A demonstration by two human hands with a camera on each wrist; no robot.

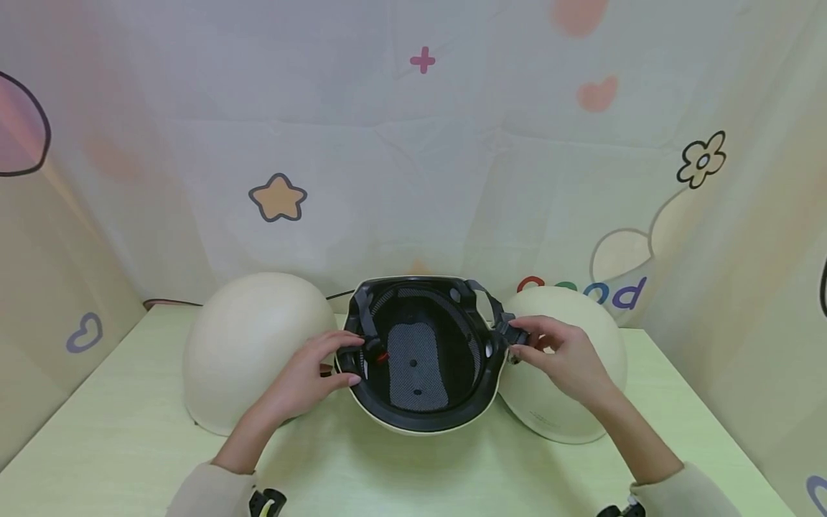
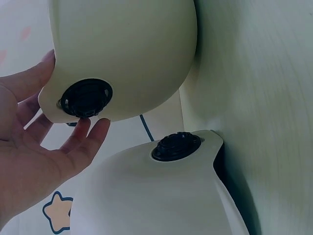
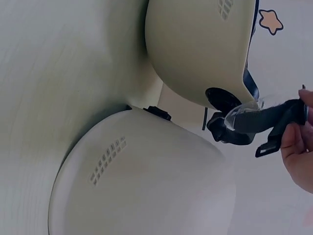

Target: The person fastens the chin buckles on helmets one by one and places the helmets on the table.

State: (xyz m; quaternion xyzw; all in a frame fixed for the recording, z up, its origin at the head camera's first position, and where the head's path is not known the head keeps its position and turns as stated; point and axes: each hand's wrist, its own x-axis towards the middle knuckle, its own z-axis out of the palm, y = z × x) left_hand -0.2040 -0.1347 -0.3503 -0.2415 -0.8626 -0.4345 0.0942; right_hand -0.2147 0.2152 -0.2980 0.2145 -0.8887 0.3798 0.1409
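A cream helmet (image 1: 418,422) lies upturned in the middle of the table, its black padded inside facing me. At its left rim, my left hand (image 1: 313,370) grips the edge between thumb and fingers. In the left wrist view, those fingertips are close to a round black disc (image 2: 88,98) on the shell. On the other side, my right hand (image 1: 562,355) pinches the dark chin strap (image 3: 261,121), partly wrapped in clear plastic (image 3: 239,115), with a flat black buckle piece (image 3: 268,149) hanging from it. A red-marked buckle (image 1: 377,350) shows inside the left rim.
Two more cream helmets, one on the left (image 1: 258,345) and one on the right (image 1: 575,402), sit dome up close beside the upturned one. Behind the pale table (image 1: 413,481) hangs a printed cloth (image 1: 362,143), also at both sides.
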